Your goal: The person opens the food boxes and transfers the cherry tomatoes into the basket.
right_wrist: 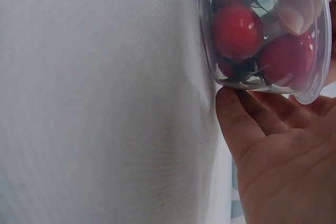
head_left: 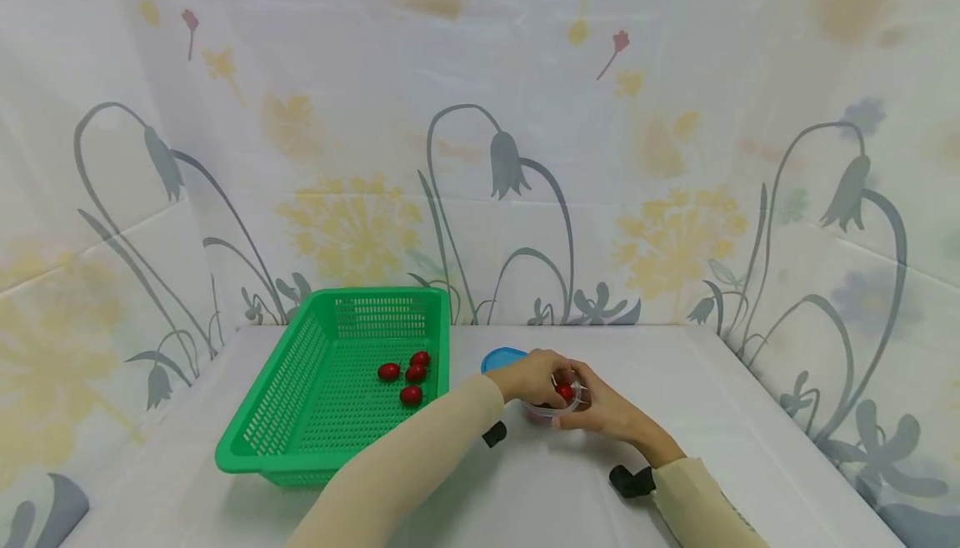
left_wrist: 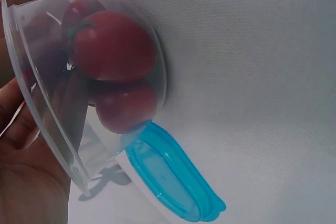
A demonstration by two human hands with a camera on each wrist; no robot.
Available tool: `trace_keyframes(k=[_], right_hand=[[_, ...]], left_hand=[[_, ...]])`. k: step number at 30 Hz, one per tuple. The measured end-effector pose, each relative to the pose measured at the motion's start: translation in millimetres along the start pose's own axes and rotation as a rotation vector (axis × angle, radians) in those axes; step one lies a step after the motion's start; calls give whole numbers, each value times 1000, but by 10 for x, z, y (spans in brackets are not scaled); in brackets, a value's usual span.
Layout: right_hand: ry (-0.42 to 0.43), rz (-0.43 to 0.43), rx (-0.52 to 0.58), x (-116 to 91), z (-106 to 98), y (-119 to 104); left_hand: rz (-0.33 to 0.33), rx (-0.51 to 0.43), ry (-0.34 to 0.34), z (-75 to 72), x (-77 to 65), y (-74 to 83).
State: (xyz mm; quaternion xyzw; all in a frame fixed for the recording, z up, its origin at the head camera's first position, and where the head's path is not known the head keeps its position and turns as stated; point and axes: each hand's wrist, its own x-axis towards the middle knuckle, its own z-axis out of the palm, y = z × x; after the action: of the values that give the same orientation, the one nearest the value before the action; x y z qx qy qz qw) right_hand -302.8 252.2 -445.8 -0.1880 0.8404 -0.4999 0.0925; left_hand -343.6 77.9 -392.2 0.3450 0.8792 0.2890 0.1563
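In the head view, my left hand (head_left: 542, 376) reaches over the rim of a clear plastic container (head_left: 551, 411), fingers dipping inside. Those fingers pinch a red cherry tomato (right_wrist: 287, 61) near the rim in the right wrist view, partly hidden by the wall. More cherry tomatoes (left_wrist: 114, 46) lie lower in the container, some with green stems. My right hand (head_left: 606, 408) holds the container from the right side, fingers and thumb spread round its wall. A blue lid (head_left: 502, 357) lies just behind the left hand on the table.
To the left stands a green plastic basket (head_left: 255, 415) with slotted walls, holding several cherry tomatoes (head_left: 411, 396) on its right side. A white cloth (head_left: 720, 398) covers the table. Behind it hangs a flower-printed curtain (head_left: 510, 57).
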Motion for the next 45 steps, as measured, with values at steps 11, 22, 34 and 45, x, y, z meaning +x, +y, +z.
trace_keyframes(k=[11, 22, 34, 45], right_hand=[[4, 3, 5, 3, 7, 10], [-3, -37, 14, -3, 25, 1], [17, 7, -25, -6, 17, 16], [33, 17, -30, 24, 31, 26]], left_hand=[[15, 11, 15, -31, -8, -16], [22, -93, 76, -288, -45, 47], [94, -61, 103, -621, -364, 107], [92, -75, 146, -943, -755, -54]])
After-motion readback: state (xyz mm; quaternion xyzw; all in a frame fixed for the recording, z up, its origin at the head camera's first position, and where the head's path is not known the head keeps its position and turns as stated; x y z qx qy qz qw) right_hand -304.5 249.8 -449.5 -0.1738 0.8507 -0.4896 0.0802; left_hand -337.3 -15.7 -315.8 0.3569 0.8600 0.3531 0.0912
